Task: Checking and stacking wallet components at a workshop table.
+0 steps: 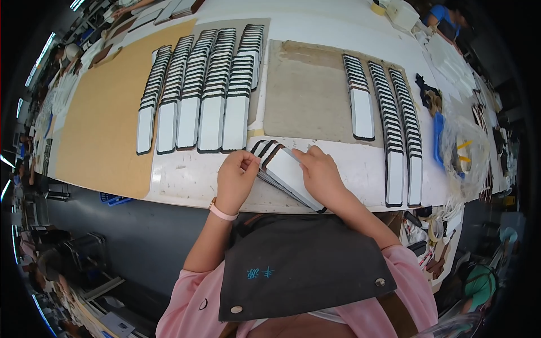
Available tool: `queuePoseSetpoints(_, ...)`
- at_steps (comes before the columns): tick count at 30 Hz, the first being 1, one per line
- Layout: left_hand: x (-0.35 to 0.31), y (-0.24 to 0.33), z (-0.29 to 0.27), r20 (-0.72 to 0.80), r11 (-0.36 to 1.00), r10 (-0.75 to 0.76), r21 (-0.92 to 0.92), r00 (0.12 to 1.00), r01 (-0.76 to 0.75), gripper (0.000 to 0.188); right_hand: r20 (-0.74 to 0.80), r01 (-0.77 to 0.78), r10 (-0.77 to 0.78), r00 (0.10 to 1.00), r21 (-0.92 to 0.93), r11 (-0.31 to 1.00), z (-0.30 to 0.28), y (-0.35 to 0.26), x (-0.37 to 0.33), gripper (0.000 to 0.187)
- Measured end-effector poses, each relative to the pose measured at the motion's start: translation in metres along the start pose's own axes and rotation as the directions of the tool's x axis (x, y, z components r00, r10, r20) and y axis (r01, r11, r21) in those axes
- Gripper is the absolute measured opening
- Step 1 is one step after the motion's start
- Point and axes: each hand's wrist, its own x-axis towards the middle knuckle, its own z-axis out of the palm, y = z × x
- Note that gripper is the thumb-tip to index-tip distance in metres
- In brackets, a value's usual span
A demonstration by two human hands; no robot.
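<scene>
White, flat, long rectangular panels with thin black edges (287,174) lay as a small fanned stack on the near edge of the white worktable (186,180), and both hands were on them. The left hand (235,179) was at the left end of the stack, with thumb and fingers pinched together on the upper corner of one panel. The right hand (320,172) lay flat over the right side of the stack, the fingers pressed down on the top panel near its far end; how the thumb sat I could not tell.

The panels looked thin, stiff and light, and the white faces looked smooth, so I judged that they would slide easily over each other. The black rim at a corner or at a long side seemed the best place to take hold, one panel at a time, because a grip on the flat face could slip.

Beyond the stack, to its left, four rows of the same panels (203,90) lay overlapped like roof tiles, partly on a large brown cardboard sheet (107,112). Beyond the stack, to its right, a grey fibre mat (307,101) carried three thinner rows of such panels (389,112). Far right of the stack was a clear plastic bag (465,155). A pink wristband (221,212) sat on the left wrist.
</scene>
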Motion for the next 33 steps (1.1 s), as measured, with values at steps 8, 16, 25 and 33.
queuePoseSetpoints(8, -0.002, -0.004, 0.001, 0.011, 0.978, -0.101, -0.184, 0.995, 0.101, 0.018, -0.045, 0.079, -0.079, 0.996, -0.011, 0.997, 0.006, 0.002, 0.000, 0.044)
queuePoseSetpoints(16, 0.001, 0.013, 0.005, 0.115, 0.986, -0.087, -0.134, 0.990, 0.102, 0.028, -0.080, 0.013, -0.013, 0.997, 0.000, 1.000, 0.007, 0.003, -0.004, 0.043)
queuePoseSetpoints(25, 0.000, -0.022, -0.008, 0.160, 0.985, -0.084, -0.133, 0.983, 0.106, 0.029, -0.250, 0.096, -0.125, 0.960, -0.125, 0.987, 0.018, -0.008, -0.023, 0.043)
queuePoseSetpoints(33, 0.013, -0.028, -0.006, 0.217, 0.982, -0.133, -0.102, 0.967, 0.158, 0.030, -0.608, -0.381, 0.204, 0.767, -0.176, 0.908, -0.077, 0.098, -0.140, 0.023)
